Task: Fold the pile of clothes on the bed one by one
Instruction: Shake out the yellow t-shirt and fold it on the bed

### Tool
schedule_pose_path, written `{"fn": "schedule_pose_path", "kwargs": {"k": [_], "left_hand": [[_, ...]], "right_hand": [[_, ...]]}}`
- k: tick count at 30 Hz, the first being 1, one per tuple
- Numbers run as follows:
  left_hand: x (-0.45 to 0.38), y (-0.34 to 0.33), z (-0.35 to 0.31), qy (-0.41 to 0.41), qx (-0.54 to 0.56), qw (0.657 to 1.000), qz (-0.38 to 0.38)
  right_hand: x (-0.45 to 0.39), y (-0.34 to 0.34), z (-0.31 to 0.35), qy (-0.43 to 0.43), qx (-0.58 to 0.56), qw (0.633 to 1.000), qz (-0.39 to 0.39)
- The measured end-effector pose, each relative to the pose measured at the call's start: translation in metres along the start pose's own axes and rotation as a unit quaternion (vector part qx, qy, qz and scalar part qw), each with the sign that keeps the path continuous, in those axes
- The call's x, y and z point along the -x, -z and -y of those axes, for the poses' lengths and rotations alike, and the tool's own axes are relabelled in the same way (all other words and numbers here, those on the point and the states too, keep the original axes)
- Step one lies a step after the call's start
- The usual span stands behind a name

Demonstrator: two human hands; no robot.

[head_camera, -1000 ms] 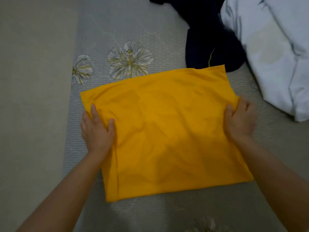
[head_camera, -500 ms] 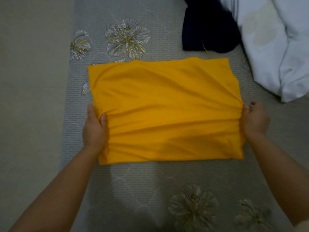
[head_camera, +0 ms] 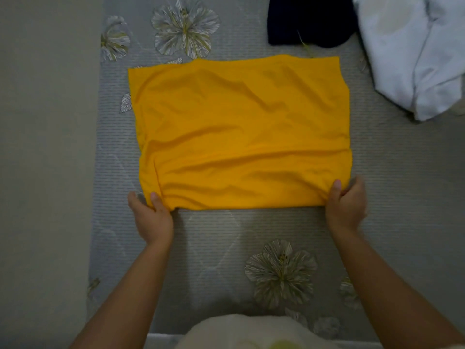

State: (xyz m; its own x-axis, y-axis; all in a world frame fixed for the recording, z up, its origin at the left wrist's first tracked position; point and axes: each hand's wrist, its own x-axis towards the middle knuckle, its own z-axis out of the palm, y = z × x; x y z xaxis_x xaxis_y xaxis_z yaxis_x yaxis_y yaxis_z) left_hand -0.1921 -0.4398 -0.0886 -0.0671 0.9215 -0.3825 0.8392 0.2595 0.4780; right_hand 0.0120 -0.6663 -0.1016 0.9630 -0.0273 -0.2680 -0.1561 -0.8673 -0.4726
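A yellow garment (head_camera: 239,132) lies folded into a wide rectangle on the grey flowered bed cover (head_camera: 221,248). My left hand (head_camera: 149,217) pinches its near left corner, thumb on top and fingers under the edge. At the near right corner, my right hand (head_camera: 346,204) grips the cloth the same way. A dark navy garment (head_camera: 309,21) lies beyond the yellow one at the top. A white garment (head_camera: 415,51) is bunched at the top right.
The bed's left edge runs down the left side, with a pale beige floor or wall (head_camera: 42,172) beyond it. My light-coloured top (head_camera: 251,333) shows at the bottom of the view.
Both hands slid down the garment's sides from the middle to its near corners. The view shifted, so the garment now sits higher in the frame.
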Motion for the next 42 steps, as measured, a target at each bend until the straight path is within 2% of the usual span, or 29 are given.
{"fn": "schedule_pose_path", "kwargs": {"k": [2,6,10,13,16,19,22,24,26,29,34,38,40,42], "left_hand": [[0.004,-0.004,-0.001,0.017,0.039,0.998,-0.035],[-0.009,-0.002,-0.003,0.054,0.117,0.988,-0.086],[-0.015,0.019,0.015,-0.048,0.029,0.997,-0.051],[-0.020,0.027,0.026,-0.079,0.004,0.997,-0.014],[-0.022,0.029,0.029,-0.069,0.018,0.997,-0.003],[-0.025,0.033,0.033,-0.053,0.018,0.998,-0.042],[-0.030,0.040,0.032,-0.033,0.027,0.996,-0.079],[-0.034,0.041,0.032,-0.039,0.038,0.996,-0.075],[-0.035,0.042,0.034,-0.081,0.024,0.995,-0.043],[-0.034,0.047,0.048,-0.137,-0.071,0.988,0.014],[-0.033,0.063,0.079,-0.130,-0.220,0.965,0.055],[-0.018,0.077,0.103,-0.138,-0.274,0.945,0.109],[-0.008,0.080,0.107,-0.137,-0.275,0.945,0.112],[0.002,0.078,0.107,-0.177,-0.294,0.936,0.078]], "right_hand": [[-0.001,-0.001,0.002,-0.009,0.006,1.000,-0.014],[-0.019,0.015,0.001,0.018,-0.053,0.998,-0.020],[-0.018,0.025,-0.006,0.075,-0.019,0.996,0.033],[0.000,0.013,-0.012,0.115,0.030,0.990,0.079],[0.004,0.006,-0.015,0.065,-0.027,0.996,0.052],[-0.004,0.010,-0.017,-0.034,-0.176,0.984,0.011],[-0.013,0.020,-0.019,-0.066,-0.221,0.973,-0.032],[-0.013,0.024,-0.015,-0.051,-0.198,0.978,-0.039],[-0.011,0.025,-0.012,-0.037,-0.153,0.987,-0.038],[-0.012,0.021,-0.020,-0.054,-0.087,0.994,-0.036],[0.015,0.020,-0.051,-0.150,-0.058,0.986,-0.049],[0.052,0.030,-0.078,-0.153,-0.004,0.988,-0.029],[0.067,0.034,-0.085,-0.178,-0.008,0.983,-0.044],[0.078,0.036,-0.090,-0.181,-0.005,0.981,-0.066]]}}
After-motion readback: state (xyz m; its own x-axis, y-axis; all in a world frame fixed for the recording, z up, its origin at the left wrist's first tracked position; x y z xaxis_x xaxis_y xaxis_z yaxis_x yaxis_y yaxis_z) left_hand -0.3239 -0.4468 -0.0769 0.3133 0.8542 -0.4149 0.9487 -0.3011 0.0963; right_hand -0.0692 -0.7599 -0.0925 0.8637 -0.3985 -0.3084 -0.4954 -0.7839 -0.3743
